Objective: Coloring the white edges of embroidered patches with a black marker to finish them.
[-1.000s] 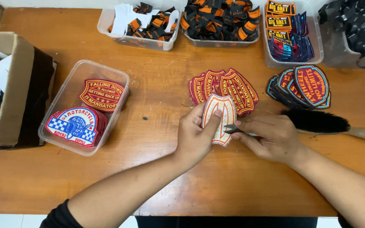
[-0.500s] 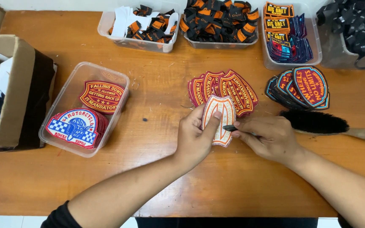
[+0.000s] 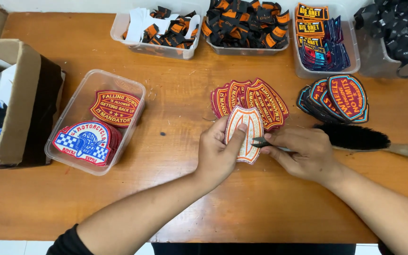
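My left hand [image 3: 219, 152] holds a shield-shaped embroidered patch [image 3: 244, 132], back side up, white with orange outlines, just above the wooden table [image 3: 175, 198]. My right hand [image 3: 303, 152] grips a small dark snipping tool [image 3: 259, 141] whose tip touches the patch's right edge. Right behind the held patch lies a fanned pile of red shield patches [image 3: 256, 97]. A black-bristled brush [image 3: 360, 138] with a wooden handle lies just right of my right hand.
A clear tub [image 3: 133, 89] at the left holds red and blue-checkered patches. A fan of blue-and-red patches [image 3: 343, 97] lies at the right. Several tubs of labels [image 3: 246, 23] line the far edge. A cardboard box [image 3: 20, 94] stands at the far left.
Both hands stay almost in place. The tool's tip has shifted slightly along the patch's right edge.
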